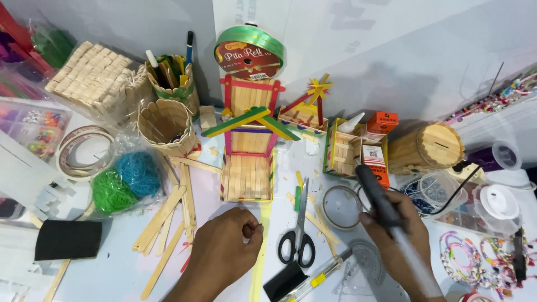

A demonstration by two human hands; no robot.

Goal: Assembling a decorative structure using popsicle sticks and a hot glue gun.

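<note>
Glue gun [376, 193] gripped in right hand [394, 235]; left hand [224, 249] beside yellow stick [260, 246].

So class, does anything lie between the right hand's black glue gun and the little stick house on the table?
Nothing tall does. Black-handled scissors and a clear tape roll lie flat between the black glue gun and the stick house.

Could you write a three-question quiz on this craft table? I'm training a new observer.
1. True or false: the right hand holds the glue gun.
2. What lies between the two hands: (a) the scissors, (b) a hammer, (c) a cup?
3. What does the left hand rest beside, pinched shut?

Key: 1 true. 2 a. 3 the yellow strip, below the stick house; whether it pinches it cannot be told.
</note>
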